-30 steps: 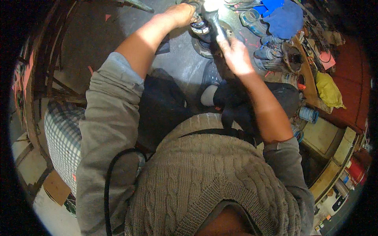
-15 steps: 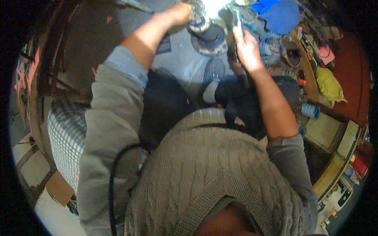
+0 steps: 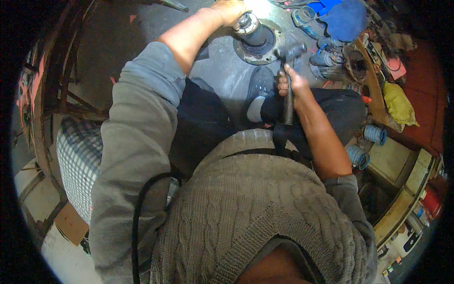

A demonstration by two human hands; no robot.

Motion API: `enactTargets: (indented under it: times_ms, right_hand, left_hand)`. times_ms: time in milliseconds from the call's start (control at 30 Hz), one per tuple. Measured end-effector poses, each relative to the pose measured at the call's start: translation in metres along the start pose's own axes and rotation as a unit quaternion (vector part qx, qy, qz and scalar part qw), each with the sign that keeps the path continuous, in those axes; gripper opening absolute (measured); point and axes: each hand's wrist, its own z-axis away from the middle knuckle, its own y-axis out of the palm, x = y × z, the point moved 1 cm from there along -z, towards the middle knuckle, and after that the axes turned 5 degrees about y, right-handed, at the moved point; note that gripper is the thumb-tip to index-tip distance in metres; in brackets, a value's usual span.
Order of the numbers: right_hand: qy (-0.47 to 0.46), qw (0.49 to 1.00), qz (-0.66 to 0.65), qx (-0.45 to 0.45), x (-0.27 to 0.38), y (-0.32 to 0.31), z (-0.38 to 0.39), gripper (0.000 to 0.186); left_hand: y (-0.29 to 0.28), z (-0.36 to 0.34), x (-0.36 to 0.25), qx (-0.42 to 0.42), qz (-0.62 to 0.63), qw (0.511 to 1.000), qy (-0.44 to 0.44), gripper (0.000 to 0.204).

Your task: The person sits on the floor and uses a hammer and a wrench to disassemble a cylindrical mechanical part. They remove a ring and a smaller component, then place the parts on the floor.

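My left hand [image 3: 228, 12] is closed around the top of a metal shaft assembly [image 3: 254, 37], whose dark cylinder with a pale upper ring stands on a round flanged plate [image 3: 253, 57] on the grey floor. To the right of the plate, my right hand [image 3: 294, 85] grips a dark hammer [image 3: 288, 107] by its handle, the head up beside the plate and apart from the shaft. A dark shoe [image 3: 260, 80] of mine rests just below the plate.
Blue cloth [image 3: 343, 21], jars [image 3: 305, 21] and metal parts [image 3: 354, 64] crowd the right side, beside a wooden board [image 3: 376, 104] and yellow bag [image 3: 396, 105]. A dark frame [image 3: 64, 75] and checked cushion [image 3: 75, 165] are at left; blue cans [image 3: 375, 134] lie right of my knee.
My right hand has brought the hammer down toward me, away from the top of the shaft. My left hand has shifted slightly right and stays at the shaft's top.
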Motion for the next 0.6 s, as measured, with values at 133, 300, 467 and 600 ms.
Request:
enactTargets:
  times_ms: [133, 300, 467, 600]
  right_hand:
    - [0.045, 0.998, -0.023, -0.044, -0.032, -0.047, -0.040, 0.018]
    - [0.088, 0.988, -0.120, -0.028, -0.022, -0.085, -0.076, 0.013]
    - [0.121, 0.986, -0.110, -0.010, 0.027, -0.099, -0.123, 0.014]
    - [0.056, 0.976, 0.195, -0.077, 0.054, -0.117, -0.148, 0.016]
  left_hand:
    - [-0.002, -0.004, 0.009, 0.051, 0.032, 0.994, -0.089, 0.049]
    - [-0.002, -0.002, 0.012, 0.054, 0.067, 0.991, -0.103, 0.046]
    - [0.008, -0.015, 0.021, 0.042, 0.104, 0.991, -0.074, 0.040]
    - [0.019, -0.025, 0.025, 0.015, 0.201, 0.979, -0.003, 0.036]
